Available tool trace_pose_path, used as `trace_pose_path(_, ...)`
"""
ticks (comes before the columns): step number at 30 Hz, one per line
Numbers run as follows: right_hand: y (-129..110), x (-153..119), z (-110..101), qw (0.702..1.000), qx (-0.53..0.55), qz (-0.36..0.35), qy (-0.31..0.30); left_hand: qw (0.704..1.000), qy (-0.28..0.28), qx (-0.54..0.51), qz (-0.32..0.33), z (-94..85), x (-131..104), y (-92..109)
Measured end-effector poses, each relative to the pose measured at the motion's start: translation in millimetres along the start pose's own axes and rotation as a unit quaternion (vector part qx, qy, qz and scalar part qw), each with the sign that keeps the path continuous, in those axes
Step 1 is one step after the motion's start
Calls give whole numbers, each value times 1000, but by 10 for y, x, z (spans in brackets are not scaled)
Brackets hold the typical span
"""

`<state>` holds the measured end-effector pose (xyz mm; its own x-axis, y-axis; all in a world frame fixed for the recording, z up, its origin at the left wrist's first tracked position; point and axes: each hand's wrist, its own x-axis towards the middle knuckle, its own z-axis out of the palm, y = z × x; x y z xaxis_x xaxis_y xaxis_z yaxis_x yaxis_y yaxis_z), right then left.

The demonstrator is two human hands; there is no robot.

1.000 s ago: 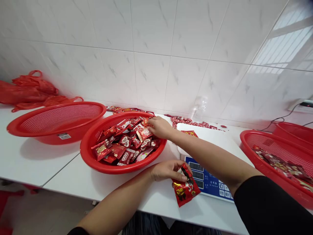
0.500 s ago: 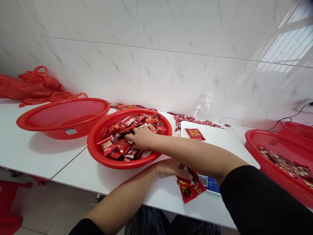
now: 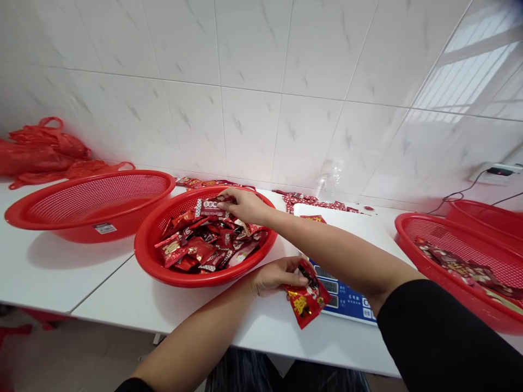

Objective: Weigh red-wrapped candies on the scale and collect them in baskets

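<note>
I'm counting left hand [image 3: 274,276] 1 | right hand [image 3: 247,206] 1 | red tubs [image 3: 163,273] 4 | weighing scale [image 3: 351,223] 1 | clear plastic container [image 3: 328,182] 1 | packets [image 3: 200,250] overlapping, defying counting | red bags [image 3: 44,148] bunching, number unclear

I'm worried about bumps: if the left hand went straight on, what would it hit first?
Probably the scale, just past the packet in the left hand, though it might pass above.

- We see the right sleeve [image 3: 437,326], plain black.
- Left sleeve [image 3: 134,386]: black, near edge.
- Left hand [image 3: 274,276] and right hand [image 3: 247,207]: bare.
- Lower clothing [image 3: 242,371]: dark, streaked.
</note>
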<state>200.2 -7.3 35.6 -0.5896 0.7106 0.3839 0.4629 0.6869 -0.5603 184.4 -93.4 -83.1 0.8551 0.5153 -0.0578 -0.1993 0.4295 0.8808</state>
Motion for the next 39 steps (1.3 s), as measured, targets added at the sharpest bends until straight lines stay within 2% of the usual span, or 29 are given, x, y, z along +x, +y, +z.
trace_pose_path(4, 111, -228, -317, 990, 133, 21, 30, 998, 43, -44, 26, 16, -37, 72)
trace_pose_path(9, 288, -892, -789, 971, 204, 118, 33, 992, 82, -70, 70, 82, -56, 160)
trace_pose_path(13, 319, -1473, -1005, 975, 142, 168, 7, 981, 141, -68, 114, 96, -43, 119)
trace_pose_path(17, 315, -1812, -939, 986, 8, 165, -11, 989, 125, -54, 65, 127, 2, 23)
trace_pose_path(19, 317, -1886, -854, 986, -18, 166, -27, 988, 132, -69, 44, 162, 36, 1)
trace_pose_path(23, 335, -1931, -784, 987, 6, 159, -24, 975, 195, -98, 42, 198, 89, 28)
trace_pose_path(25, 363, -1938, -841, 983, 59, 173, 2, 970, 215, -106, 42, 185, 99, 59)
trace_pose_path(28, 465, -1964, -1016, 961, 152, 226, 56, 958, 253, -126, 38, 156, 104, 114)
trace_pose_path(30, 587, -1998, -1157, 946, 166, 260, 102, 949, 276, -143, 52, 152, 107, 153)
trace_pose_path(33, 824, -2075, -1333, 940, 95, 292, 151, 938, 297, -154, 84, 179, 109, 199)
trace_pose_path(36, 1026, -2161, -1438, 938, 2, 321, 130, 941, 290, -150, 87, 216, 101, 221)
trace_pose_path(39, 1081, -2223, -1500, 930, -122, 320, 131, 947, 274, -149, 81, 224, 87, 220)
